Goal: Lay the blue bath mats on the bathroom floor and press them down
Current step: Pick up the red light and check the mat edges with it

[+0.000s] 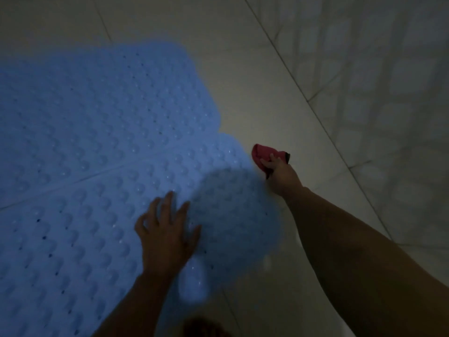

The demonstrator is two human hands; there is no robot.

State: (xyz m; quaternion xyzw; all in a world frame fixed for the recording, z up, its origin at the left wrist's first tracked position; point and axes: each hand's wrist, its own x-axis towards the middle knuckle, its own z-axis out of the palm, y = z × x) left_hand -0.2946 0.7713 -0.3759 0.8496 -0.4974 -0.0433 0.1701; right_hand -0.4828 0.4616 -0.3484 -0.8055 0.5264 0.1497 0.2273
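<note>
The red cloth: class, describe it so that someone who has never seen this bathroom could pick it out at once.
Start from the blue bath mats spread over the pale tiled floor. Just off their right edge, the right hand grips a small bunched red cloth over bare tile. It is the only red thing in view.

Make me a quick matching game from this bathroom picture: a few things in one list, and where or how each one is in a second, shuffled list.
Things:
1. left hand
2. right hand
3. near mat
4. red cloth
5. floor

States:
A. pale tiles with dark grout lines
B. held off the mat's right edge
C. fingers spread, flat on the mat
D. blue and bumpy, lying on the tiles
E. gripping something red

Pairs: 1-C, 2-E, 3-D, 4-B, 5-A
</note>
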